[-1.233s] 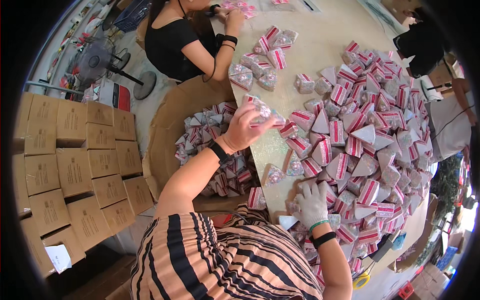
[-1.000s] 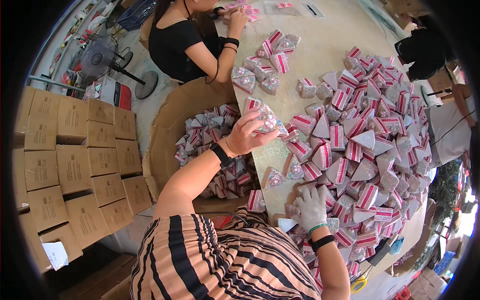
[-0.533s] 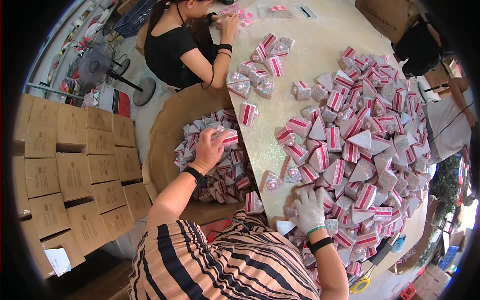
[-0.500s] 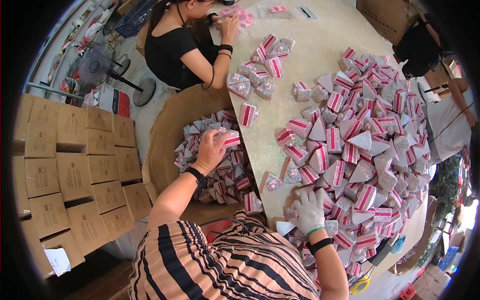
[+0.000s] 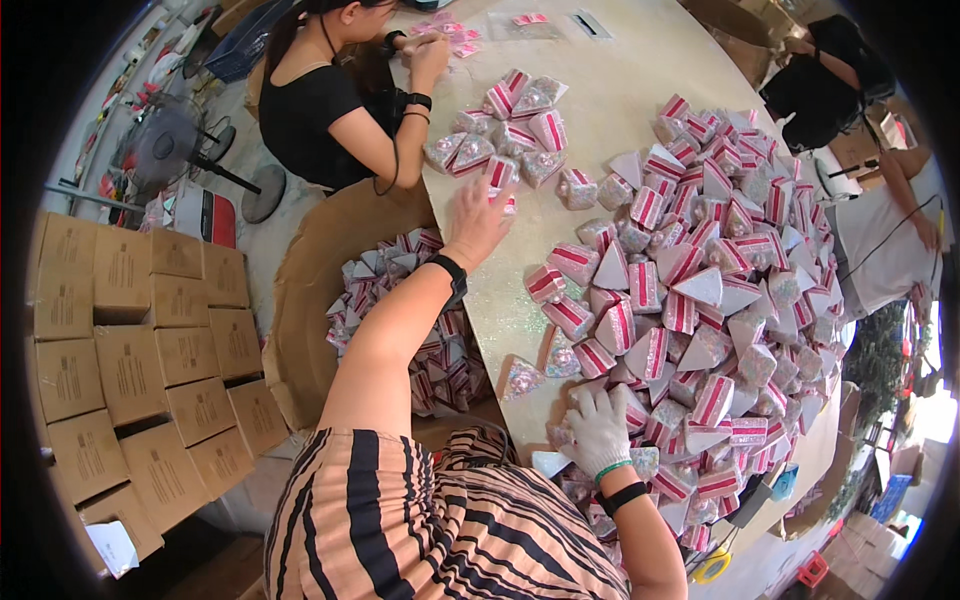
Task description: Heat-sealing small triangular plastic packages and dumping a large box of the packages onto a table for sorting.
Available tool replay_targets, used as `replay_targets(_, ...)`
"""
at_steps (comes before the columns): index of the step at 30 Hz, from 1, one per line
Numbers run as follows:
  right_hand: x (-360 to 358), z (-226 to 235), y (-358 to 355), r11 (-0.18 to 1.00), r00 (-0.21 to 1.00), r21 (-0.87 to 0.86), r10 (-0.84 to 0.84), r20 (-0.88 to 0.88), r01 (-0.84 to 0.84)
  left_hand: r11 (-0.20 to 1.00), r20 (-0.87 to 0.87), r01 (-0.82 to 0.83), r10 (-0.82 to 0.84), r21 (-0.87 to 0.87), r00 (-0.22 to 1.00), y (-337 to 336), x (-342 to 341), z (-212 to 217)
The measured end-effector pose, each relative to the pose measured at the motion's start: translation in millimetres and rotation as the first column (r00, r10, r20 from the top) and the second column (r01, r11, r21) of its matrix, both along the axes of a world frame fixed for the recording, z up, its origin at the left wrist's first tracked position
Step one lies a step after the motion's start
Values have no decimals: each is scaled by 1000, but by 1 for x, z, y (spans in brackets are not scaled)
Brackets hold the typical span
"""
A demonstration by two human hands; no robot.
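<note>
My bare left hand (image 5: 476, 218) reaches over the table's left edge, its fingers closed around a cake-slice ornament (image 5: 500, 173), a wedge with pink and white layers and a glittery wrapping. It is beside a small group of similar slices (image 5: 513, 130). My right hand (image 5: 598, 430), in a white knitted glove, lies at the near left side of a big heap of cake-slice ornaments (image 5: 690, 290). Its fingers are slightly spread on the slices, and I see nothing held in them. Two loose slices, one of them a speckled wedge (image 5: 522, 378), lie left of the heap.
Left of the table a large open carton (image 5: 300, 290) holds many more slices. Stacked brown boxes (image 5: 130, 370) and a standing fan (image 5: 175, 150) are farther left. A co-worker in a black top (image 5: 315, 120) handles small pink pieces at the table's far left.
My left hand has moved from above the open carton up and right onto the table, by the small group of slices. My right hand stays on the heap. The whole view has shifted slightly left.
</note>
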State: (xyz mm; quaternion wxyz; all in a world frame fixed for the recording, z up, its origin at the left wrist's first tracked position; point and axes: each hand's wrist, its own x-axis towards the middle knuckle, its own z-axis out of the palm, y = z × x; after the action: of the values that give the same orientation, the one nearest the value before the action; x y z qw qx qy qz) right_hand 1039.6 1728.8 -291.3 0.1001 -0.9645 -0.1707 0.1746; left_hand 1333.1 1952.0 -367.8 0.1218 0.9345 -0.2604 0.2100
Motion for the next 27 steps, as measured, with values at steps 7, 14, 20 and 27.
replay_targets(7,16,13,9,999,997,-20,-24,69,26,980,-519,85,-167,-177,838,-86,41,12)
replay_targets(14,46,24,48,981,934,91,133,330,-171,989,-730,44,-132,-139,671,-140,76,-13)
replay_targets(20,55,-18,66,968,941,121,178,288,-220,979,-691,112,-199,-171,695,-160,66,-24)
replay_targets(27,66,-33,55,980,977,-10,197,87,-197,970,-755,16,-200,-244,624,-178,81,-19)
